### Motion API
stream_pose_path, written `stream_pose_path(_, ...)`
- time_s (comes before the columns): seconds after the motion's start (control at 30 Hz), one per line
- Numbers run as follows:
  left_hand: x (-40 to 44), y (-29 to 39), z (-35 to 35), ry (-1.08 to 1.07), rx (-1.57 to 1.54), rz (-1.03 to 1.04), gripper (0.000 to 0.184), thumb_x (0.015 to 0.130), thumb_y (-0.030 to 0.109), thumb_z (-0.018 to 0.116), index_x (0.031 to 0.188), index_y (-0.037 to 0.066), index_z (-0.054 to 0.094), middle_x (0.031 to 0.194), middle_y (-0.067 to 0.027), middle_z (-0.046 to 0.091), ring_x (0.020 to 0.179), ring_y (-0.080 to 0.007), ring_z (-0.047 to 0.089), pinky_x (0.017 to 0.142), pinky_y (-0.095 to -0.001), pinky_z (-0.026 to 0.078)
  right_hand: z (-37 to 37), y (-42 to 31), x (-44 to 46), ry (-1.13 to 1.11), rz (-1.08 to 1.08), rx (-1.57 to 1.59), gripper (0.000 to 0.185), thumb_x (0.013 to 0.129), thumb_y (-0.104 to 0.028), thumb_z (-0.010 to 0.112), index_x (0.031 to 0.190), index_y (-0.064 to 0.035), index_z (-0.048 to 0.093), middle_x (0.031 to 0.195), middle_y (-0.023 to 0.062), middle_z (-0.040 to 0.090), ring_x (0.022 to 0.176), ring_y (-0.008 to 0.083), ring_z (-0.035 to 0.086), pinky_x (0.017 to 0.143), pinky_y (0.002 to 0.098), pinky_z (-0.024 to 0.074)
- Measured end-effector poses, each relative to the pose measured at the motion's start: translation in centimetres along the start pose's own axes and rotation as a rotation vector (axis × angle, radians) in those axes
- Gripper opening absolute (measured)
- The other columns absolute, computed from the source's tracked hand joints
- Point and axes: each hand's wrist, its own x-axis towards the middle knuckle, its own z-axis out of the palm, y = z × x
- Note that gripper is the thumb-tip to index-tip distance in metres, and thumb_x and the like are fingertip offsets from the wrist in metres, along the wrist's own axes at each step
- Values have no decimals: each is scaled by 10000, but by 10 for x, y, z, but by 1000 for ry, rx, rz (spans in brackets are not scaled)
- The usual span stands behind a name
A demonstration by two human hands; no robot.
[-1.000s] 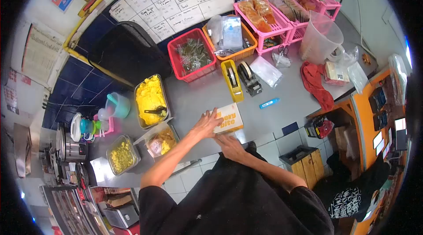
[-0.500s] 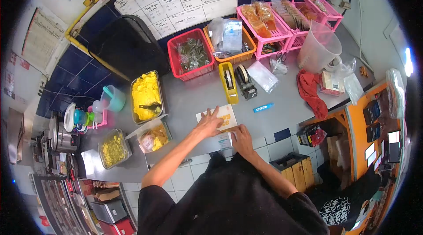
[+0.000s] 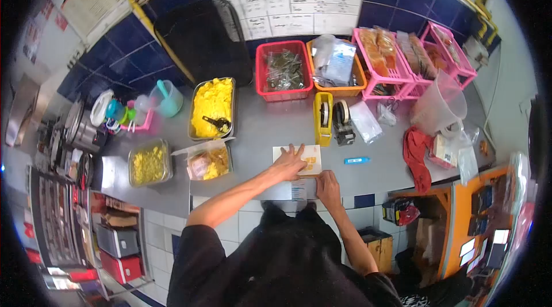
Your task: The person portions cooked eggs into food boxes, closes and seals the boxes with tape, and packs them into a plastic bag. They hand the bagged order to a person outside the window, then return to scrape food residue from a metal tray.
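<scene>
A flat white carton with orange print (image 3: 313,154) lies at the counter's front edge, a paler flap hanging over that edge. My left hand (image 3: 289,164) presses down on its printed face, fingers spread. At the lower right corner, my right hand (image 3: 329,188) has its fingers closed on the carton's edge. To the left sits an open box (image 3: 195,170) with yellow food and a wrapped packet inside. A yellow tape dispenser (image 3: 323,134) and a black tape dispenser (image 3: 344,128) stand beyond the carton, and a blue marker (image 3: 357,161) lies to its right.
Behind the box are a tray of yellow food (image 3: 211,100) with a black scoop and a tub of yellow-green food (image 3: 150,163). Red (image 3: 283,95) and orange (image 3: 344,91) baskets line the back. At right are a clear jug (image 3: 440,103) and a red cloth (image 3: 415,157).
My head view has turned, so the counter appears shifted to the right. My left hand stays spread on the carton, and my right hand stays at its lower right edge.
</scene>
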Motion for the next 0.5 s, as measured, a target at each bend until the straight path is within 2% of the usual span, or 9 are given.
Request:
stream_pose_path(0.03,-1,2,1,14,-15,-13,359,690,249,846,950,88,658,1558,-307,216,1321,-603,340,973,-743,414,-5,-4,3,-19,-14,-7,137,848,5,661,960,-1,583,888,178,588,831,416,614,691,458,514)
stream_pose_path(0.1,-5,1,3,58,17,-10,405,687,272,842,1010,91,678,1564,-313,209,1330,-604,332,1006,-748,370,-12,-16,13,-25,181,110,160,840,-2,680,946,2,560,878,190,628,803,448,626,692,440,523)
stream_pose_path(0.13,-7,2,9,71,7,-28,405,687,272,842,1010,91,678,1564,-313,209,1330,-604,332,1006,-748,370,-10,-14,14,-45,165,108,160,840,-2,680,946,2,560,878,190,628,803,448,626,692,440,523)
stream_pose_path(0.2,-10,6,22,167,67,-57,492,699,323,835,1110,94,691,1572,-318,196,1345,-609,308,1018,-770,318,-15,-9,14,-131,130,-39,163,838,7,684,942,0,560,847,167,668,766,375,682,720,391,543)
stream_pose_path(0.23,-8,3,22,180,65,-49,492,699,323,835,1110,94,691,1572,-318,196,1345,-609,308,1018,-770,318,-13,-4,16,-124,125,-52,163,838,7,684,942,0,560,847,167,668,766,375,682,720,391,543)
stream_pose_path(0.3,-9,4,29,238,33,-49,616,673,434,841,1156,85,685,1566,-294,259,1344,-619,295,980,-783,328,-7,3,5,-78,325,196,155,841,26,675,936,-3,556,815,121,679,763,241,699,750,345,550)
stream_pose_path(0.33,-8,5,27,245,1,-61,591,682,446,837,1133,85,711,1559,-290,282,1353,-616,280,980,-787,315,-4,7,2,-77,331,168,155,841,26,675,936,-3,556,815,121,679,763,241,699,750,345,550)
stream_pose_path(0.4,-2,5,21,234,-50,-68,566,701,435,826,1126,76,717,1554,-311,268,1342,-628,286,974,-796,312,3,12,1,-47,287,80,152,854,24,668,952,-11,557,833,87,664,815,142,667,767,311,543)
stream_pose_path(0.5,-2,7,16,205,-61,-55,510,706,416,822,1069,65,749,1528,-332,300,1316,-637,319,963,-795,326,1,-14,7,-38,315,74,175,859,40,658,987,-13,551,864,85,654,854,141,658,803,310,533)
